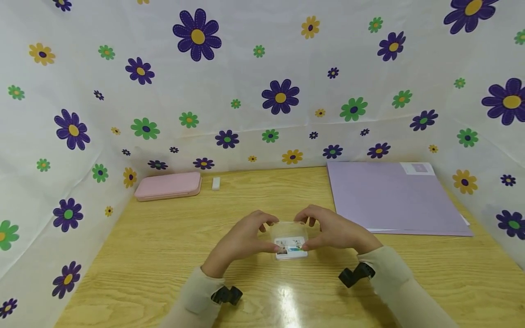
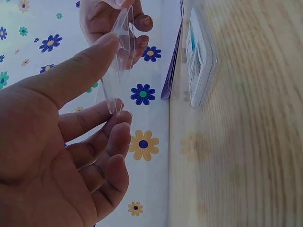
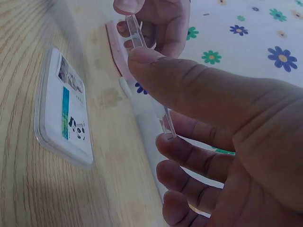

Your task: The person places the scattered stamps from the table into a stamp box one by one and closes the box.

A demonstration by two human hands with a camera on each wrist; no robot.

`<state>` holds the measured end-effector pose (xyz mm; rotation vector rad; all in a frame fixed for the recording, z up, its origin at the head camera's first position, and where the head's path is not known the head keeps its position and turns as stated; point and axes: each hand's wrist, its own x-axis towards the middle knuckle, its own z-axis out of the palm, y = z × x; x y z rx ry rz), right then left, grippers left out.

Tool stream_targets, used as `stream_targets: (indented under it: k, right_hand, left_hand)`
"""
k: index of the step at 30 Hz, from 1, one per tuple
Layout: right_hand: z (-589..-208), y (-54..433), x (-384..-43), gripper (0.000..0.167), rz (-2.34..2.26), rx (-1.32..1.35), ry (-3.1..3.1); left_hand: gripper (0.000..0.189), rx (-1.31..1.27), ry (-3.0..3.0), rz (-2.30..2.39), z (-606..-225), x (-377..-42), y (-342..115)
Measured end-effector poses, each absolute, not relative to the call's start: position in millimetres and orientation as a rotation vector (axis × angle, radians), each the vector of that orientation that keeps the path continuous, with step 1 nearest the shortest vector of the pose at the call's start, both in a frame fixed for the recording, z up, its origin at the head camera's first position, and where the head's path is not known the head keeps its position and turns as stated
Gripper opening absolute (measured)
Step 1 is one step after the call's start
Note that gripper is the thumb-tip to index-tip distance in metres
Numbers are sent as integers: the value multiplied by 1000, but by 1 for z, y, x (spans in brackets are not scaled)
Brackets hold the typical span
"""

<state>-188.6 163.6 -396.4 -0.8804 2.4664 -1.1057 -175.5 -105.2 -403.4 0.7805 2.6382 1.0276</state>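
A clear plastic lid point(image 1: 283, 229) is held between both hands, tilted up above the table. My left hand point(image 1: 246, 239) pinches one end, thumb on the near side and fingertips at the far edge. At the other end my right hand point(image 1: 334, 230) grips it in the same way. Below the lid, a flat white box point(image 3: 52, 113) in a clear case lies on the wooden table, with a panda picture, a blue-green strip and a small photo on top. In the left wrist view, a gap shows between the lid point(image 2: 125, 42) and the box point(image 2: 201, 61).
A pink pencil case point(image 1: 168, 186) and a small white block point(image 1: 216, 183) lie at the back left of the table point(image 1: 164, 255). At the back right is a large lilac folder point(image 1: 389, 196) with papers beneath. A flower-patterned white cloth point(image 1: 246, 82) encloses the back and sides.
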Motion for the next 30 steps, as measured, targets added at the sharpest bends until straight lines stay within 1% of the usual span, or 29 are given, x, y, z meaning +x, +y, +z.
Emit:
stream_targets:
  k: [6, 12, 30]
  right_hand:
    - [-401, 166, -191, 60, -1088, -838, 2470]
    - [-409, 165, -192, 61, -1061, -820, 2469]
    - [-422, 160, -191, 55, -980, -862, 2471]
  left_hand:
    - [64, 722, 2647, 963, -406, -179, -97]
    - [64, 727, 2647, 891, -409, -180, -95]
    - [58, 788, 2655, 771, -418, -177, -93]
